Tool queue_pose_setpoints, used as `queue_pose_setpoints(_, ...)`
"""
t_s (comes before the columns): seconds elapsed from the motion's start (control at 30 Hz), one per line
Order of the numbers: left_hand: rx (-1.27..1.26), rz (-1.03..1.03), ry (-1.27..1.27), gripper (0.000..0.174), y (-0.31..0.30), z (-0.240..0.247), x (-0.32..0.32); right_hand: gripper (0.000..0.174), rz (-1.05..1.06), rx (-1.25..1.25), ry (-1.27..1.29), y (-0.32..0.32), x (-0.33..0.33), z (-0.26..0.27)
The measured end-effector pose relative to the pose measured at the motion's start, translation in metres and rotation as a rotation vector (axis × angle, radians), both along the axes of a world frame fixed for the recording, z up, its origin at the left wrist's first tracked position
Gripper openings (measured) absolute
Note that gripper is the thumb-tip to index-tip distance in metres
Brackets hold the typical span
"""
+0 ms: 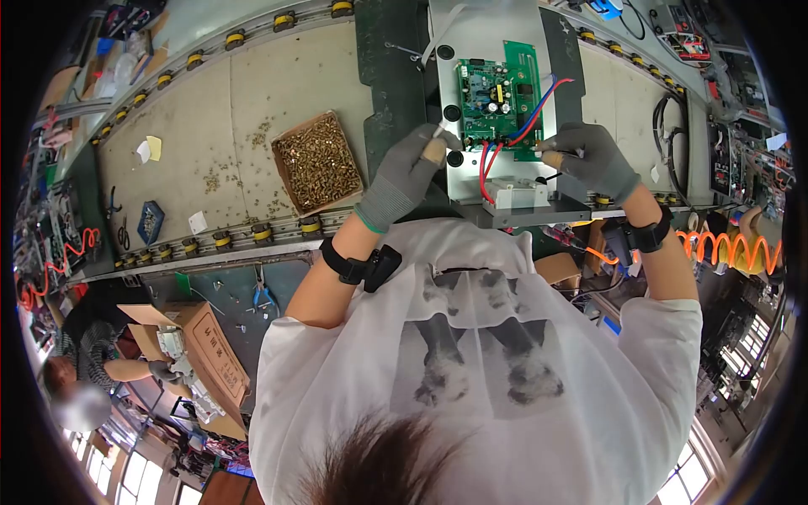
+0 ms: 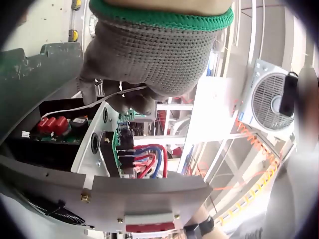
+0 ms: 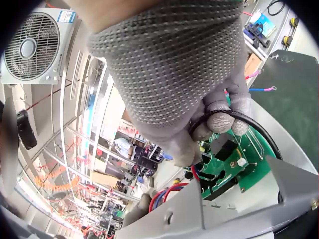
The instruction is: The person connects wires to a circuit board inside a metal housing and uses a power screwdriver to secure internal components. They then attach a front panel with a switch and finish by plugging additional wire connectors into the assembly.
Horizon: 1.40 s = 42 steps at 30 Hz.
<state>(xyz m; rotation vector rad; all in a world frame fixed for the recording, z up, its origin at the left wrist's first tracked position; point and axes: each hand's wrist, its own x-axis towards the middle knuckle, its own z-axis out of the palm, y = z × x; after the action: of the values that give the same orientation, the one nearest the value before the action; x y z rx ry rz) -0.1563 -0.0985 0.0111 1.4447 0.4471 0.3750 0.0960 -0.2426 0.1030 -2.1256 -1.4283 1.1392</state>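
The gloved left hand (image 1: 402, 181) is at the left edge of a metal panel (image 1: 461, 181), fingers curled. A thin white cable (image 2: 107, 99) runs from its grip down into a dark housing beside red components (image 2: 54, 125). At the panel's right side is the gloved right hand (image 1: 596, 160); in the right wrist view a black cable (image 3: 261, 130) passes through its curled fingers. Between the hands lies a green circuit board (image 1: 523, 63) with red wires (image 1: 483, 172) and a blue wire (image 1: 539, 108). What the fingertips pinch is partly hidden.
To the left, an open box of brass-coloured parts (image 1: 316, 164) stands among loose pieces. A blue tray (image 1: 151, 222) and pliers (image 1: 264, 296) lie farther left and below. Rollers (image 1: 262, 231) line the bench edge. Another person's gloved hand (image 1: 166, 371) is by a carton (image 1: 212, 353).
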Motion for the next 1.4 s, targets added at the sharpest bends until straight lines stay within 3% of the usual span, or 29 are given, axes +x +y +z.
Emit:
queue_pose_setpoints(0.1,0.111,-0.031,-0.013,0.027,-0.010,-0.003,0.006,0.017,-0.003,-0.009,0.015,0.000,0.001,-0.011)
queue_pose_setpoints(0.27,0.076,-0.068,0.071,0.028,-0.010,-0.004,0.010,0.015,0.127,0.089,-0.317,0.000,-0.001,-0.017)
queue_pose_setpoints(0.37,-0.027,0.011,0.047,0.027,-0.011,-0.008,0.010,0.012,0.172,0.132,-0.494,-0.005,0.004,-0.027)
queue_pose_setpoints(0.7,-0.159,0.076,0.031,0.023,-0.012,-0.018,0.008,0.005,0.445,0.240,-0.613,0.003,-0.002,-0.021)
queue_pose_setpoints(1.1,-0.181,0.148,0.041,0.025,-0.007,-0.029,0.007,0.010,0.523,0.085,-0.637,0.011,-0.003,-0.022)
queue_pose_setpoints(1.2,-0.206,0.181,0.055,0.024,-0.002,-0.033,0.005,0.009,0.611,-0.045,-0.737,0.021,-0.014,-0.020)
queue_pose_setpoints(1.27,-0.224,0.181,0.081,0.022,0.001,-0.034,0.004,0.008,0.776,-0.264,-0.869,0.028,-0.021,-0.020)
queue_pose_setpoints(1.4,-0.290,0.228,0.053,0.024,0.005,-0.028,0.000,0.009,0.779,-0.191,-0.810,0.033,-0.017,-0.018)
